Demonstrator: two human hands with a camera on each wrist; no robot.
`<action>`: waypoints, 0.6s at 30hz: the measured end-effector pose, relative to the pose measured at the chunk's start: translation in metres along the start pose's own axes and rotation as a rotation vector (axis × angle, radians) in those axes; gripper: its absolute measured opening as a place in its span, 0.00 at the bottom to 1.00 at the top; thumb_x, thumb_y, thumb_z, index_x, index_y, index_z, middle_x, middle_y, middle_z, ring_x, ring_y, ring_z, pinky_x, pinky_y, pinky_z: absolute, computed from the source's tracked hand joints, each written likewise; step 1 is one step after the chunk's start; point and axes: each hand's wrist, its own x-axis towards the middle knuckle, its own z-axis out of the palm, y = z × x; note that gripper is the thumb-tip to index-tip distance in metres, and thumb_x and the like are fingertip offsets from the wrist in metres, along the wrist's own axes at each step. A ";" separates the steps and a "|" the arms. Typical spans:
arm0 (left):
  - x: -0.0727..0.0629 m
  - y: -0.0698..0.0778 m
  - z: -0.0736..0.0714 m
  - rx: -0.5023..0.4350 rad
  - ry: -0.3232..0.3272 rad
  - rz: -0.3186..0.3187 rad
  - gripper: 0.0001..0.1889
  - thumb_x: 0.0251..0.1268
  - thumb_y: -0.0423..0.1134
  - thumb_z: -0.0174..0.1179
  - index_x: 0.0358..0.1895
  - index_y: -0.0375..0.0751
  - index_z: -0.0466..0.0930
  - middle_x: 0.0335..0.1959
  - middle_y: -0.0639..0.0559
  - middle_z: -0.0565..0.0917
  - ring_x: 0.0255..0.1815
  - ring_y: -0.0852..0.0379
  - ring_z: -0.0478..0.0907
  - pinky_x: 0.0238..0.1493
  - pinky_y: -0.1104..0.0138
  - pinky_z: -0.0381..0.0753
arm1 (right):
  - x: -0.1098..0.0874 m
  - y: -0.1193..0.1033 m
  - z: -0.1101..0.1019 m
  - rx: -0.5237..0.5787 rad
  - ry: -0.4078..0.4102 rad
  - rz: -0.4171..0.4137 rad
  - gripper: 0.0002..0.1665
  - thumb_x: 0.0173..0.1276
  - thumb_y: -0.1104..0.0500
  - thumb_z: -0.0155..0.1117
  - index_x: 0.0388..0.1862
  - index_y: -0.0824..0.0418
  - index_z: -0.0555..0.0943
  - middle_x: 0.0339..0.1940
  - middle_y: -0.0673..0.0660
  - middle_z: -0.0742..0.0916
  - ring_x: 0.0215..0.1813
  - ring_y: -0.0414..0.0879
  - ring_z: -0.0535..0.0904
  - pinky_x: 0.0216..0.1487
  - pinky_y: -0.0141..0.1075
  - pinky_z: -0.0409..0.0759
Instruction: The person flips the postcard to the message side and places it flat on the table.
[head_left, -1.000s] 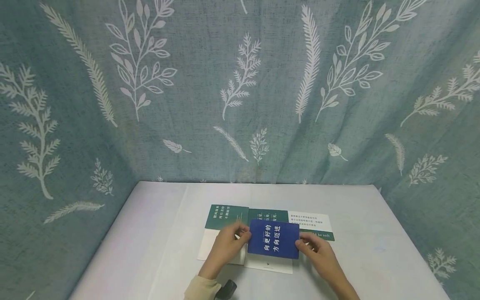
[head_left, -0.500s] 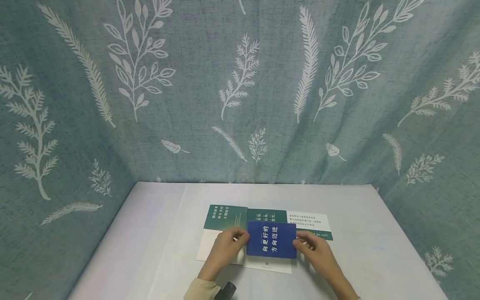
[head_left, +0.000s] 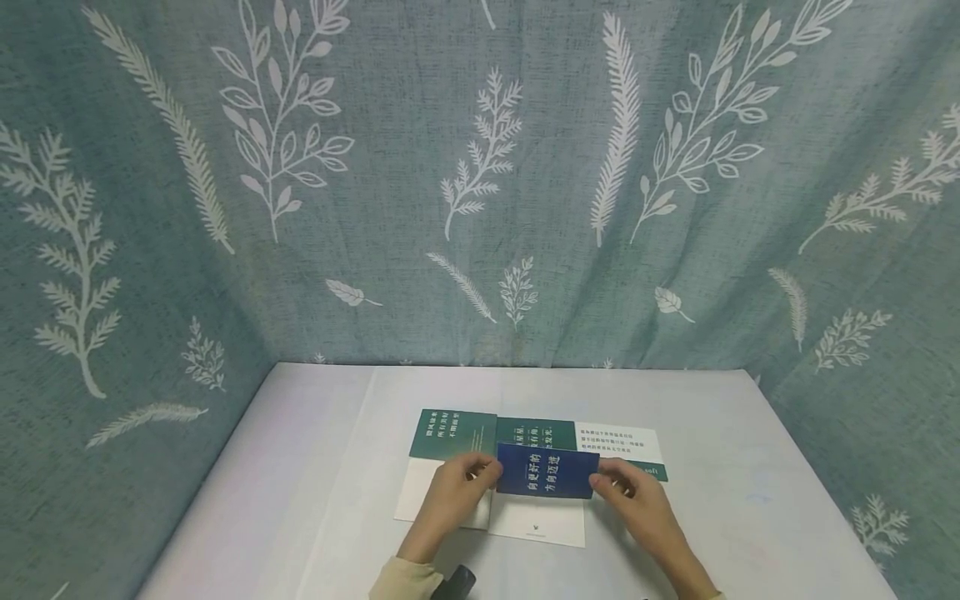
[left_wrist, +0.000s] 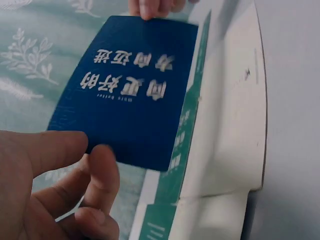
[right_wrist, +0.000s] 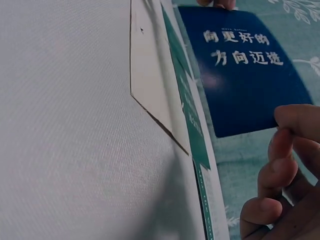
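A dark blue card (head_left: 547, 472) with white Chinese characters is held above the table between two hands. My left hand (head_left: 459, 490) pinches its left edge between thumb and fingers. At the opposite edge, my right hand (head_left: 636, 502) pinches it the same way. In the left wrist view the blue card (left_wrist: 131, 85) bows slightly. Beneath and behind it lie green-and-white cards: one at the left (head_left: 453, 433), a middle card (head_left: 536, 525) partly covered by the blue one, and a right-hand card (head_left: 618, 442) partly hidden behind the blue card and right hand.
The cards lie on a white table (head_left: 337, 467). A teal curtain (head_left: 405, 183) with white leaf patterns rises behind the table and along its sides. A dark device (head_left: 454, 582) sits by the left wrist, at the pale sleeve.
The blue card has tilted, its near edge rising, so its face looks narrower and more of the middle card's white part shows. Both hands keep hold of it and barely shift.
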 end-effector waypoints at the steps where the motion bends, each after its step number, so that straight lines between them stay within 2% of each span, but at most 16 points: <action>1: 0.000 0.000 0.000 -0.021 -0.007 -0.002 0.17 0.73 0.52 0.59 0.46 0.42 0.86 0.31 0.61 0.85 0.37 0.58 0.77 0.43 0.59 0.75 | 0.000 0.001 0.000 -0.004 0.007 -0.005 0.18 0.69 0.47 0.70 0.50 0.57 0.86 0.36 0.47 0.87 0.37 0.40 0.79 0.38 0.32 0.77; 5: -0.001 0.001 0.001 -0.090 -0.038 -0.010 0.18 0.74 0.52 0.58 0.47 0.40 0.85 0.31 0.59 0.86 0.39 0.57 0.79 0.45 0.57 0.75 | -0.001 0.002 0.000 -0.014 0.021 -0.008 0.15 0.69 0.49 0.71 0.48 0.57 0.86 0.35 0.46 0.88 0.37 0.39 0.80 0.40 0.32 0.77; 10: -0.002 0.000 0.004 -0.117 -0.057 -0.039 0.17 0.73 0.52 0.59 0.48 0.42 0.85 0.37 0.58 0.87 0.41 0.57 0.79 0.47 0.57 0.77 | -0.002 0.007 -0.001 -0.007 0.021 -0.021 0.09 0.70 0.52 0.70 0.46 0.51 0.87 0.36 0.44 0.89 0.39 0.40 0.82 0.39 0.33 0.79; 14: -0.002 -0.002 0.007 -0.101 -0.058 -0.005 0.15 0.72 0.49 0.61 0.51 0.45 0.86 0.43 0.55 0.86 0.39 0.59 0.79 0.43 0.61 0.78 | -0.003 0.010 -0.005 0.055 0.018 -0.043 0.08 0.73 0.58 0.66 0.47 0.49 0.87 0.41 0.48 0.89 0.38 0.44 0.84 0.37 0.34 0.81; 18: -0.004 -0.004 0.011 -0.018 -0.032 0.071 0.11 0.73 0.42 0.60 0.52 0.50 0.87 0.45 0.58 0.86 0.34 0.63 0.75 0.36 0.68 0.76 | -0.004 0.012 -0.009 0.062 0.024 -0.022 0.11 0.76 0.61 0.60 0.49 0.51 0.88 0.51 0.52 0.89 0.38 0.44 0.83 0.37 0.34 0.79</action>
